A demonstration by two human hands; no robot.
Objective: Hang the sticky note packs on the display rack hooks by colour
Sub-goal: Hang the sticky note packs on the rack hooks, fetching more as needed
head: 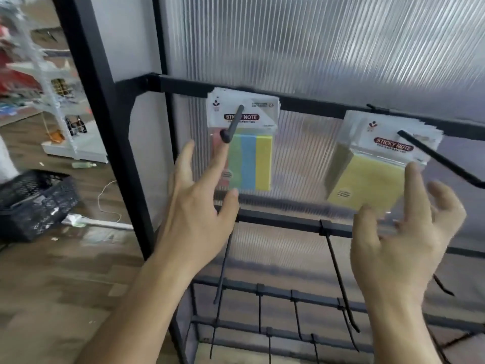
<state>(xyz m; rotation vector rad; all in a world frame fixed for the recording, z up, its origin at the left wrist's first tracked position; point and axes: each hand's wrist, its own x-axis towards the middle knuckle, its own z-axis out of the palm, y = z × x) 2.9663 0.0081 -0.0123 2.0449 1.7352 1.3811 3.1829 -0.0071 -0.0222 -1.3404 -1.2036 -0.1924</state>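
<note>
Glossy striped pack [249,164], yellow pack [367,185] hooked; left hand [199,206], right hand [404,237] grip splayed, empty.

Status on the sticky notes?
Left hand open, right hand open, holding nothing. Multicolour packs hang on left hook, yellow packs on right hook. No obstruction seen.

Both hands [195,203] [404,232] raised, fingers spread (empty)
</note>
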